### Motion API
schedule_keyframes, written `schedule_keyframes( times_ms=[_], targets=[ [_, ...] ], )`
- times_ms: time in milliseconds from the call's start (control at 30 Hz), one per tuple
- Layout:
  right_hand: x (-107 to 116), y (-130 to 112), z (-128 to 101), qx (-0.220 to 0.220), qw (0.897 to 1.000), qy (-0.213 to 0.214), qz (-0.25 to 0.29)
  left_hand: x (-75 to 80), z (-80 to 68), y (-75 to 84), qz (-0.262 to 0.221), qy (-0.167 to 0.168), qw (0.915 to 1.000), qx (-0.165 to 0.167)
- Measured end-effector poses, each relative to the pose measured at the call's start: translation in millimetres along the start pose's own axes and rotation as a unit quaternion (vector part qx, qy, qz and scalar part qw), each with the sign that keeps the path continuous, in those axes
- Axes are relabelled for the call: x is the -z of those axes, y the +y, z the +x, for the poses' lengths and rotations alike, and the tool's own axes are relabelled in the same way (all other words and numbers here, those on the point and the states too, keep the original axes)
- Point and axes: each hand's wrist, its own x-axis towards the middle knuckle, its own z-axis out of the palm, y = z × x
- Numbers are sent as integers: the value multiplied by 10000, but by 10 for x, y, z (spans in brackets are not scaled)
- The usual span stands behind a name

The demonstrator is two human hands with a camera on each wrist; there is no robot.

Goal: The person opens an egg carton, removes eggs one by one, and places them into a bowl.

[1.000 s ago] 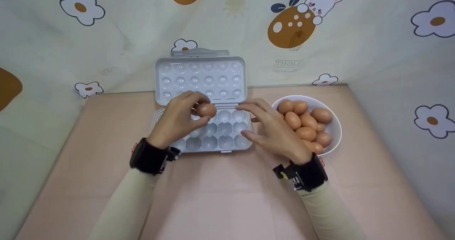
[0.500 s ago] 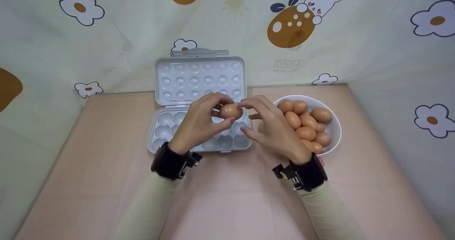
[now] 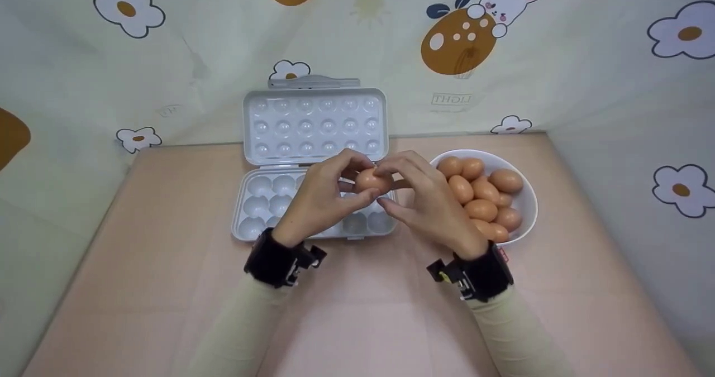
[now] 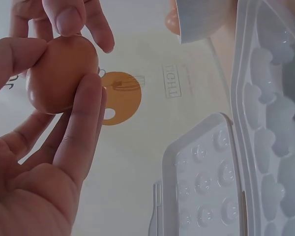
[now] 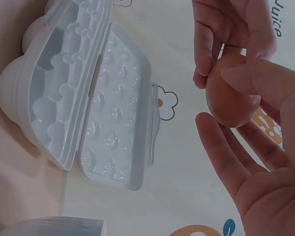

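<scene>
A brown egg (image 3: 373,181) is held up above the front tray of the open egg box (image 3: 254,205). My left hand (image 3: 318,198) pinches it between thumb and fingers from the left. From the other side my right hand (image 3: 433,201) closes on the same egg, its index fingertip over the top and its thumb low at the near side. In the left wrist view the egg (image 4: 59,73) sits between the fingers of both hands. The right wrist view shows the right thumb against the egg (image 5: 231,93). The hands cover part of the tray's cups.
A white bowl (image 3: 528,198) with several brown eggs (image 3: 481,210) stands to the right, close beside the right hand. The box's lid (image 3: 315,125) leans back toward the patterned backdrop (image 3: 212,47). Everything rests on a pinkish tabletop (image 3: 151,254).
My left hand has carried the egg rightward over the tray to my right hand. The right hand has stayed nearly in place, and its fingers now meet the egg.
</scene>
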Motion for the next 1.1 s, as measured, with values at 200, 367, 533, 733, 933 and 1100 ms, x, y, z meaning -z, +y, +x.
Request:
schedule_keyframes(
  times_ms=[200,367,533,733,933,1100],
  targets=[
    [2,-3,-1,71,9999,34,-84,-19,-8,-3,-208,-178,9996,97],
    [28,-17,10,33,9999,-84,-120,26,-23,-33,-287,-301,9991,99],
    [183,-36,-16,-252,9990,9,-382,99,-32,-40,-118,-254,9994,187],
    [580,8,-131,-783,9929,120,-883,131,-18,-58,92,-214,9994,271],
    [1080,200,-256,-483,9825,-143,-1794,164,-25,-86,286,-148,9992,226],
    [1414,353,-388,-467,9706,-722,-2248,188,-30,-98,357,-113,9991,217]
  ],
)
